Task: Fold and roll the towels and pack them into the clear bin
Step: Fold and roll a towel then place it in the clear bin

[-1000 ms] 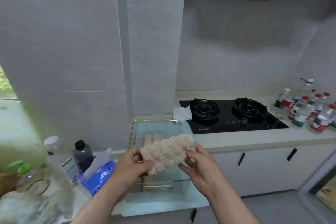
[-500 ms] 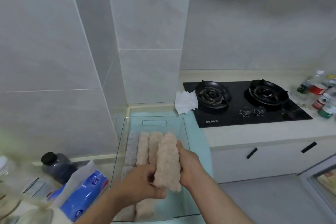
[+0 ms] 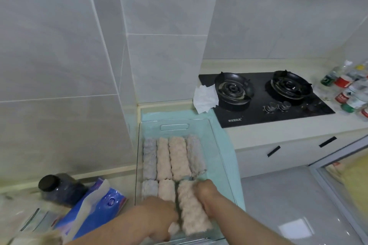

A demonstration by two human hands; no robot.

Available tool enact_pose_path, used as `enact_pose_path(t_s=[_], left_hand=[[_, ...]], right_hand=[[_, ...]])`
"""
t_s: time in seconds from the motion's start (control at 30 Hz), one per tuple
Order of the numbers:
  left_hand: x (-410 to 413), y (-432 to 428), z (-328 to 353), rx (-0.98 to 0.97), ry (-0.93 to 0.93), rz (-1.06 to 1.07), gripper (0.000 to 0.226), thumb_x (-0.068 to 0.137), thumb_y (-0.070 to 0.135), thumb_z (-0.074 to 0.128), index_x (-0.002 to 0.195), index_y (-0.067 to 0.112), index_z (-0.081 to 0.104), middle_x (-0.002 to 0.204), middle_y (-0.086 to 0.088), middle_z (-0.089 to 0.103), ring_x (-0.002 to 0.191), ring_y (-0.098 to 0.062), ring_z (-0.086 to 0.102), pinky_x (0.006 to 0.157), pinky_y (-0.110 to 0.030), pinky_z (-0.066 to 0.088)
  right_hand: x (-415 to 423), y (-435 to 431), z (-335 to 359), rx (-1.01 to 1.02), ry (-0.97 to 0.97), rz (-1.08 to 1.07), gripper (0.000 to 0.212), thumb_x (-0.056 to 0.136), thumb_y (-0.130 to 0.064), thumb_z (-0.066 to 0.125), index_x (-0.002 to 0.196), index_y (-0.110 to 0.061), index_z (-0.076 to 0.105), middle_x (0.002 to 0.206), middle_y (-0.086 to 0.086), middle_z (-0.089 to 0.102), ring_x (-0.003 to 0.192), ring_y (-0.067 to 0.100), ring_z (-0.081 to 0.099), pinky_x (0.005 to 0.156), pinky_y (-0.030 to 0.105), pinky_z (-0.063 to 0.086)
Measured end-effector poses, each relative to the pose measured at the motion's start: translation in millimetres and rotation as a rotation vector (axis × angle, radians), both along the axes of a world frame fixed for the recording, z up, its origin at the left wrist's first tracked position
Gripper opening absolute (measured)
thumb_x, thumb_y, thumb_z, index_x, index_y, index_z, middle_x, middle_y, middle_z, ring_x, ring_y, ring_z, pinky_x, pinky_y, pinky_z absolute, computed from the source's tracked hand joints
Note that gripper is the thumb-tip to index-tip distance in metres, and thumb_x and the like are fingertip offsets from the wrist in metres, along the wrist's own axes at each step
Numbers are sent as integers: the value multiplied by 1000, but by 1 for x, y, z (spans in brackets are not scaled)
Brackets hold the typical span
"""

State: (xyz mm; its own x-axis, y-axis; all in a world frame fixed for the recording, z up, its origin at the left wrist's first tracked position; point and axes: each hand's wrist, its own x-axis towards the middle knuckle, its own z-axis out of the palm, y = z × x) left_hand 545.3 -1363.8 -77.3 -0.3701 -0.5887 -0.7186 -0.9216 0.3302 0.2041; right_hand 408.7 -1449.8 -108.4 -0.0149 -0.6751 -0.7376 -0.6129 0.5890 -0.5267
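Inside the clear bin (image 3: 175, 121), front row | we seat a rolled towel (image 3: 192, 211) beside two rolls (image 3: 157, 189) | grip: left hand (image 3: 157, 219) and right hand (image 3: 207, 195) clamped on its sides | back row (image 3: 175, 157) of four packed | we judge one front slot left

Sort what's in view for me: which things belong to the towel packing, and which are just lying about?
Job:
clear bin
rolled towel held at its near end
packed towel rolls

Lying about:
gas hob
crumpled white tissue
blue tissue pack
dark bottle
water bottles
teal mat under the bin
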Motion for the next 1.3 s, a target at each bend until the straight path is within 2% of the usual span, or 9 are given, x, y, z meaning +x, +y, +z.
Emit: enact_pose_path(t_s=[0.17, 0.3, 0.43, 0.53, 0.63, 0.73, 0.9, 1.1, 1.3], left_hand=[[-1, 5, 8, -6, -9, -6, 47, 93, 39, 50, 136, 22, 46, 129, -9, 45, 110, -36, 53, 82, -44, 46], [-3, 6, 14, -4, -39, -25, 45, 93, 38, 48, 135, 20, 46, 127, -9, 45, 111, -35, 52, 88, -49, 47], [-3, 7, 13, 12, -36, -24, 48, 93, 38, 49, 138, 24, 43, 130, -8, 44, 114, -34, 51, 89, -47, 46], [-2, 7, 13, 13, -30, -16, 47, 93, 37, 50, 137, 24, 44, 130, -8, 44, 114, -34, 51, 90, -46, 46], [-2, 6, 14, 19, -27, -30, 46, 93, 37, 49, 137, 26, 44, 131, -8, 43, 114, -34, 51, 88, -44, 45], [-1, 6, 12, 42, -24, -42, 46, 93, 36, 48, 138, 31, 42, 133, -8, 42, 115, -35, 50, 89, -45, 45], [0, 4, 12, 76, -63, -59, 49, 94, 35, 47, 143, 30, 40, 137, -8, 39, 119, -34, 48, 95, -47, 45], [1, 6, 12, 66, -37, -35, 49, 94, 38, 46, 143, 31, 38, 139, -6, 37, 122, -33, 47, 96, -48, 44], [-1, 5, 12, 48, -27, 5, 47, 95, 38, 43, 142, 31, 41, 140, -3, 40, 124, -30, 46, 97, -48, 44]], right_hand=[[5, -8, -7, 62, -114, -90, 27, 101, -9, 29, 111, -10, 53, 118, 15, 61, 110, 31, 59, 100, 39, 47], [6, -1, -12, 37, -119, -62, 25, 98, -5, 32, 107, -13, 55, 96, 9, 61, 78, 20, 57, 69, 29, 49], [11, 3, -10, -157, 123, 189, 24, 97, -22, 45, 116, -9, 51, 116, 10, 58, 106, 26, 58, 90, 32, 45], [14, 5, 2, -207, 375, 468, 30, 96, -29, 43, 115, -11, 58, 117, 8, 56, 108, 25, 58, 87, 31, 45], [13, 6, 16, -15, 192, 384, 24, 97, -20, 39, 83, -12, 57, 87, 4, 59, 75, 15, 58, 80, 30, 55], [11, 9, 28, 294, -72, 46, 32, 101, -27, 34, 83, -10, 55, 74, 6, 55, 62, 17, 54, 55, 26, 53], [15, 17, 22, 392, -290, -171, 32, 91, -38, 48, 104, -13, 60, 87, 8, 54, 70, 19, 45, 67, 29, 40], [9, 18, 42, 345, -181, -121, 31, 98, -28, 40, 79, -11, 56, 74, 5, 56, 63, 18, 50, 60, 26, 44], [16, 24, 40, 444, -261, -49, 40, 100, -43, 37, 103, -9, 59, 93, 10, 64, 82, 23, 61, 68, 34, 50]])
